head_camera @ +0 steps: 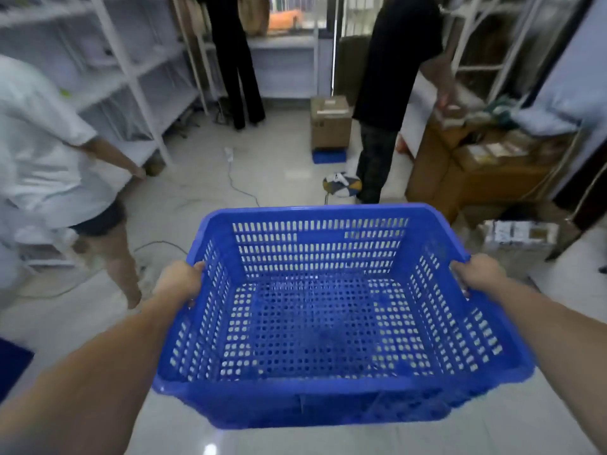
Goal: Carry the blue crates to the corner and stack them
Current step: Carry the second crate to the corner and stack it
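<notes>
I hold a large blue perforated plastic crate (328,382) in front of me, above the tiled floor. It is empty and tilted slightly away from me. My left hand (180,280) grips its left rim, fingers curled over the edge. My right hand (476,274) grips the right rim the same way. A small part of another blue object (13,366) shows at the left edge of the view. A low blue item (329,156) lies under a cardboard box farther ahead.
A person in white (42,142) stands at the left by white shelving (138,77). Two people in black (394,77) stand ahead. Cardboard boxes (330,126), a ball (341,185), floor cables (236,182) and a cluttered wooden desk (476,172) lie ahead and right.
</notes>
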